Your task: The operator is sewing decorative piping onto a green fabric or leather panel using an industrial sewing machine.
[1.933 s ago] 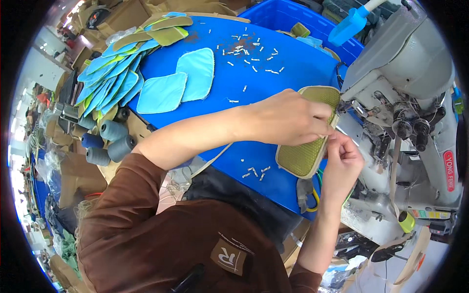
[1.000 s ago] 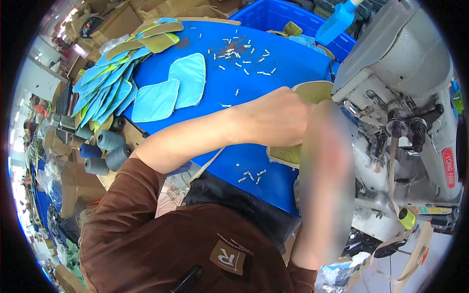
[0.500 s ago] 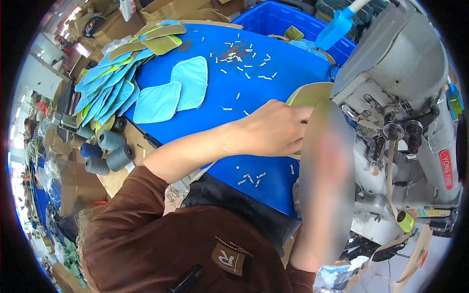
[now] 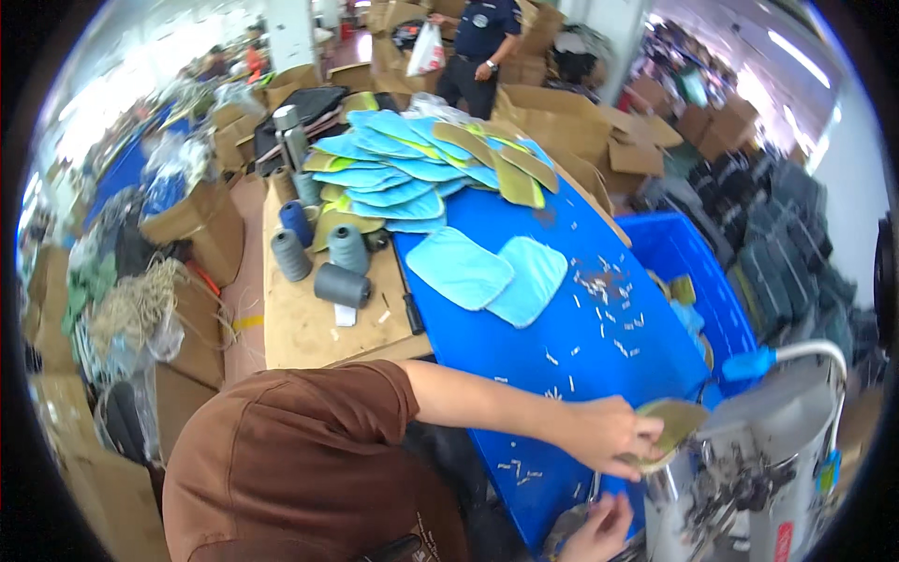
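Observation:
My left hand [image 4: 609, 436] reaches across the blue table, its fingers bent over the near edge of an olive-green fabric panel [image 4: 676, 421] that lies against the grey sewing machine [image 4: 777, 426]. Lower down, close to the machine's front, is my right hand [image 4: 604, 530]. Its fingers are curled with the tips close together, and a thin pale piece stands just above them; what they hold is unclear. Two light-blue fabric panels [image 4: 459, 267] overlap on the table left of my left arm. Behind them spreads a pile of blue, green and olive panels [image 4: 384, 173].
Short white scraps [image 4: 604, 290] litter the blue table [image 4: 599, 375]. Thread cones [image 4: 346, 249] stand on a wooden board [image 4: 290, 328] at the left. A blue crate [image 4: 716, 272] with panels sits beyond the right edge. A person [image 4: 482, 47] holding a white bag stands at the back.
The view has swung, showing more of the room and the person behind. My left hand stays at the olive panel; my right hand now shows below it.

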Demonstrator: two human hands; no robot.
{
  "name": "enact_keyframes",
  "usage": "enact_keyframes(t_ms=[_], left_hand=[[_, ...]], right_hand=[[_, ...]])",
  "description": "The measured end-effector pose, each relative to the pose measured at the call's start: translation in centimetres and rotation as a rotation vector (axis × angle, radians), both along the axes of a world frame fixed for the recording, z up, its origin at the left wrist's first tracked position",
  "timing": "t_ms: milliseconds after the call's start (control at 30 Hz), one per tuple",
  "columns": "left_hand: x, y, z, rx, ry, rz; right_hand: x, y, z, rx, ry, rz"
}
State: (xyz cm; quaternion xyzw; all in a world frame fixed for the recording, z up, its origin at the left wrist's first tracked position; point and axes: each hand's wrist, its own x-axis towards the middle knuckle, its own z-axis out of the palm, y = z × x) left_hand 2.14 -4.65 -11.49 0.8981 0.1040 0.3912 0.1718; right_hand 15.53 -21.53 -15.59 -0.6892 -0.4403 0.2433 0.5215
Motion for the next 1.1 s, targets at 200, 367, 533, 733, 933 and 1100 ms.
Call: enact_keyframes(t_ms=[200,367,533,733,933,1100], left_hand=[[1.2,-1.0,-0.1,-0.057,0.028,0.016],[2.0,-0.8,-0.4,-0.008,0.064,0.039],[2.5,-1.5,-0.5,0.004,0.053,0.048],[2.8,-1.5,0.0,0.287,0.121,0.243],[-1.1,4.2,-0.1,0.194,0.164,0.402],[-3.7,3.9,-1.0,0.157,0.218,0.412]], right_hand=[[-0.4,-4.2,2.1,0.131,-0.788,-0.039],[1.1,-4.7,1.9,-0.172,-1.086,0.074],[1.3,-4.5,3.2,-0.411,-1.25,0.205],[6.9,-6.1,-4.9,-0.229,-0.518,0.011],[3.3,-4.4,-1.7,-0.278,-0.217,-0.072],[-0.7,-2.7,1.3,-0.32,-0.26,-0.031]])
